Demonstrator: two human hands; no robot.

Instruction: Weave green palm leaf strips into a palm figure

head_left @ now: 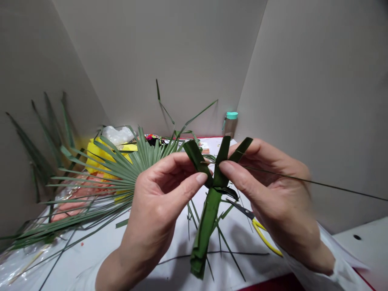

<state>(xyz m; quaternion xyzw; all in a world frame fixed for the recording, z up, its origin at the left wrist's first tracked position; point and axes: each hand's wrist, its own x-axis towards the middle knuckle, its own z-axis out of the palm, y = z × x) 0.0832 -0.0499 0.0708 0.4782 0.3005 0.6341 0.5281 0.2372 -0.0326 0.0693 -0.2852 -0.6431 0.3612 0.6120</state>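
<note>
A dark green folded palm-leaf piece [209,226] hangs between my hands above the table, its rolled stem downward and three short cut strips fanning up. My left hand [163,202] pinches the left strip between thumb and fingers. With thumb and fingers, my right hand [266,194] grips the middle and right strips. A thin leaf fibre [318,183] runs across the strips, past the right hand and out to the right. Below the right hand, scissors with yellow handles [263,238] lie on the table, partly covered by that hand.
A large fan palm leaf [121,186] spreads over the left side, beside a yellow bag [100,157] and clear plastic wrapping. Leaf scraps [227,242] litter the white table covering [100,242]. A bottle with a teal lid [230,123] stands at the back by the grey walls.
</note>
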